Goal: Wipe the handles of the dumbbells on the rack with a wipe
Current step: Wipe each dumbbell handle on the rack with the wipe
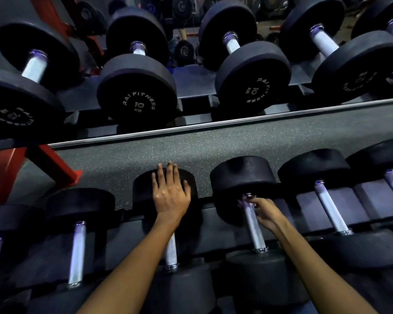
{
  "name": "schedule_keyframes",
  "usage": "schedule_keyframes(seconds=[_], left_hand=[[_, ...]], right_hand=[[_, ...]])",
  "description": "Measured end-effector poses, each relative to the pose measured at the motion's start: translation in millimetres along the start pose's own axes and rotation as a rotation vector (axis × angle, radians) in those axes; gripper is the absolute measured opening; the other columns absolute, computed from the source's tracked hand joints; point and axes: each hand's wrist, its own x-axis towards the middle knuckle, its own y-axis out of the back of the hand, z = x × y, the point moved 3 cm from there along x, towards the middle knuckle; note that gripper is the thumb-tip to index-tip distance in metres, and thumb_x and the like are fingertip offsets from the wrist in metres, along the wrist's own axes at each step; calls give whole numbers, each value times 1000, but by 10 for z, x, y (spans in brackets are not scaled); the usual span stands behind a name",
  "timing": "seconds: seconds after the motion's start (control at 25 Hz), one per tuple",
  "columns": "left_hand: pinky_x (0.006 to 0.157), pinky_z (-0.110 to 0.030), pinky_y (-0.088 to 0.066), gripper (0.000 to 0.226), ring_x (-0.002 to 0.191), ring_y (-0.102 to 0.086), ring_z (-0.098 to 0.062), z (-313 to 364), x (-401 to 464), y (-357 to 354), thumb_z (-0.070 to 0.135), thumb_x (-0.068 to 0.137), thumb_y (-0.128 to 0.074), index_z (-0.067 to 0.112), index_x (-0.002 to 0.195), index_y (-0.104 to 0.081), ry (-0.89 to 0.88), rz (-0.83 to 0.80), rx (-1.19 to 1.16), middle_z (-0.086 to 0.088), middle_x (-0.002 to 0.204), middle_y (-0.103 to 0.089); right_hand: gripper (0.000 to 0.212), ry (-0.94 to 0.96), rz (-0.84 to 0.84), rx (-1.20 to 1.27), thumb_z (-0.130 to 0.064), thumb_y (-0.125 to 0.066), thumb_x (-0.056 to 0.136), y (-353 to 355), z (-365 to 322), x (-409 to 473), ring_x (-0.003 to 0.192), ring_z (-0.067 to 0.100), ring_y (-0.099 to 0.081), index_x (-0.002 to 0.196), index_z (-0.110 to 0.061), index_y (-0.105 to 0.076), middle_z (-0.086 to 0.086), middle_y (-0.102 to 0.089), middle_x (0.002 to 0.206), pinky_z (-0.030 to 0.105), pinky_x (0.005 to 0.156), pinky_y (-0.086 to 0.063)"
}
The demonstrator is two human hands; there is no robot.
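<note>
Wipe is hard to make out. Right hand (264, 213) curls around the handle (252, 225) near its far end; left hand (169, 191) lies flat on neighbouring dumbbell head (143, 189). Mirrored dumbbell (137, 96) reads "RAI FITNESS 10 KG".

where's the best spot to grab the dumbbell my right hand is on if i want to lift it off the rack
Grip the knurled metal handle at its bare middle, coming from above with fingers wrapping around the bar. The dumbbell lies with the handle pointing away from you between two wide black heads, which look too broad to hold. The right hand is already at the far end; the left hand rests on the neighbouring head.
</note>
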Motion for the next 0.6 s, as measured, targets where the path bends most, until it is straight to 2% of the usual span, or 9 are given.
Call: schedule_keyframes(seconds=[0.08, 0.16, 0.2, 0.28, 0.32, 0.4, 0.44, 0.52, 0.6], left_hand=[[107, -53, -37, 59, 129, -49, -40, -2, 5, 6, 33, 86, -35, 0, 127, -60, 1, -5, -6, -15, 134, -58], [107, -53, -36, 58, 129, -48, -40, 4, -9, 6, 33, 86, -35, 0, 127, -60, -1, -16, -7, -15, 134, -58], [107, -53, -35, 59, 129, -48, -40, 6, -10, 5, 33, 86, -35, 0, 127, -60, 3, -26, -5, -15, 134, -58], [108, -53, -34, 60, 130, -46, -39, -1, -6, 4, 34, 86, -33, 0, 128, -59, 9, -46, 1, -14, 135, -57], [109, -53, -34, 61, 131, -46, -39, -3, -7, 8, 34, 86, -33, 0, 128, -59, 9, -54, 5, -14, 135, -57], [109, -53, -33, 63, 132, -44, -40, -5, -18, 19, 36, 86, -31, 0, 130, -58, -2, -59, -2, -15, 137, -55], [109, -53, -32, 63, 133, -43, -40, -11, -27, 15, 36, 86, -30, -1, 130, -57, -9, -55, -9, -15, 138, -55], [109, -54, -32, 64, 133, -42, -40, -24, -26, -8, 36, 86, -30, -2, 131, -56, -16, -48, -19, -16, 139, -54], [108, -55, -33, 64, 133, -43, -41, -20, -12, -12, 35, 85, -31, -3, 130, -57, -7, -26, -25, -17, 138, -54]], right_hand=[[6, 246, 164, -217, -2, -70, 77, 157, -71, -40, 48, 5, -53, 76, -3, -64, 6, -57, 63, 19, 46, -42], [7, 493, 263, -471, -3, -72, 75, 235, -150, -179, 54, -3, -52, 79, -8, -68, 2, -59, 66, 20, 55, -43], [12, 648, 259, -641, 1, -68, 77, 185, -170, -254, 62, -5, -56, 84, -9, -71, 2, -65, 73, 15, 62, -46], [24, 1072, 70, -1042, 7, -59, 78, -128, -174, -452, 89, 3, -61, 96, -4, -71, 6, -69, 97, 9, 82, -42], [26, 1283, -133, -1260, 3, -57, 79, -325, -157, -530, 98, 10, -59, 100, -3, -69, 7, -68, 105, 12, 87, -40], [26, 1667, -542, -1802, -11, -49, 85, -457, -153, -481, 97, 16, -62, 99, -11, -70, 2, -67, 105, 23, 82, -47], [29, 1779, -636, -1990, -16, -44, 85, -352, -242, -360, 93, 16, -65, 98, -14, -70, -1, -68, 102, 23, 75, -49], [38, 1709, -673, -2187, -17, -38, 87, 15, -535, -199, 102, 13, -64, 112, -15, -67, -4, -66, 114, 22, 78, -48], [45, 1623, -630, -2228, -15, -34, 92, 313, -609, -163, 124, 13, -51, 134, -12, -48, -2, -54, 135, 23, 97, -40]])
